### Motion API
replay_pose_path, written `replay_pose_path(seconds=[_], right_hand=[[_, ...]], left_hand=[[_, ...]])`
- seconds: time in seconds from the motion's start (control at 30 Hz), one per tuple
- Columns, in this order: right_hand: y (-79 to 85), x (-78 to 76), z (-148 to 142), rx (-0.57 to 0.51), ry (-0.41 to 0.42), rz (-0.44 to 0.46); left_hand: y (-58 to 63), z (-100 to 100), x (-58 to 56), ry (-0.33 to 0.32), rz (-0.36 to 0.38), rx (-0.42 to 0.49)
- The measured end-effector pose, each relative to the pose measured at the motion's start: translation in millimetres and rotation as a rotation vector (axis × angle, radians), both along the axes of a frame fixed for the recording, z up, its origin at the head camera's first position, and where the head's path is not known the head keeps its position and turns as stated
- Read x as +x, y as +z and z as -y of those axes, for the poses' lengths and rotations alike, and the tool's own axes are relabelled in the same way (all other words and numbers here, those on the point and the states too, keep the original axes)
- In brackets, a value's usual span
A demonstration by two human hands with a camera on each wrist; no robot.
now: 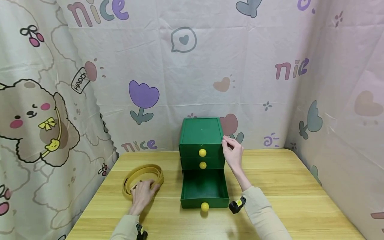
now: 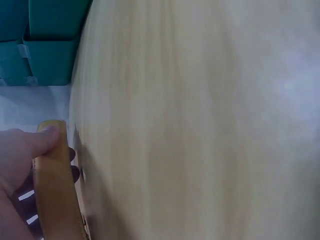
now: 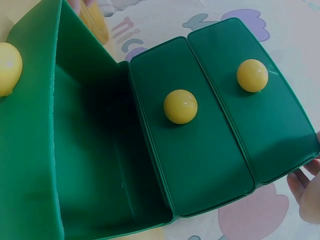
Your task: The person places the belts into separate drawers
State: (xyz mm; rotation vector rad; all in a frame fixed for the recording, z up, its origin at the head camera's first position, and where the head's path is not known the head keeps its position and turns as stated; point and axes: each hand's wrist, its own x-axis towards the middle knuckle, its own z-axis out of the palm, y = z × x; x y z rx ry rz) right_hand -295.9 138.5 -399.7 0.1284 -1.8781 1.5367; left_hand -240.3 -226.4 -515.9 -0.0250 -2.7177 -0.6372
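A coiled yellow-tan belt (image 1: 160, 174) lies on the table to the left of a green drawer box (image 1: 201, 131). My left hand (image 1: 142, 196) holds the belt at its near side. In the left wrist view, the thumb presses on the flat outer face of the belt (image 2: 56, 187) and the fingers reach behind it. My right hand (image 1: 234, 155) rests at the box's upper front right corner, its fingertips touching the edge. The bottom drawer (image 1: 204, 202) is pulled out and its inside is bare. Above it, the two upper drawers are closed; every drawer has a round yellow knob (image 3: 180, 106).
The wooden table (image 1: 270, 186) carries the box near its back edge. Behind and on both sides hangs a printed cloth (image 1: 204, 66). A black wrist device (image 1: 237, 205) sits by the right cuff, close to the drawer's front corner.
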Motion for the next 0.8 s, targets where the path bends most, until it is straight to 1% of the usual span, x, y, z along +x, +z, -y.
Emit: replay_pose_path(seconds=[0.1, 0.17, 0.33, 0.4, 0.5, 0.67, 0.73, 0.8], right_hand=[[0.1, -0.1, 0, 0.003, -0.002, -0.007], [0.0, -0.2, 0, -0.001, -0.002, -0.009], [-0.5, -0.9, -1, -0.006, 0.007, -0.009], [-0.5, -0.9, -1, -0.008, 0.013, -0.008], [-0.5, -1.0, -1, -0.012, 0.022, -0.006], [-0.7, -1.5, -1, -0.025, 0.027, -0.001], [0.4, -0.7, 0, -0.029, 0.025, 0.001], [3.5, 1.6, 1, -0.027, 0.024, 0.001]], left_hand=[[-1.0, 0, 1.1, -0.011, -0.051, -0.01], [-1.1, 1, 1.5, -0.022, -0.066, -0.01], [0.8, 2, 1.4, -0.039, -0.033, -0.005], [2.2, 3, 1.2, -0.046, -0.032, -0.005], [3.5, 3, 0.0, -0.057, -0.05, -0.015], [7.7, 4, -0.9, -0.075, -0.1, -0.034], [10.1, 4, -1.2, -0.078, -0.104, -0.028], [12.3, 5, -1.5, -0.078, -0.086, -0.01]])
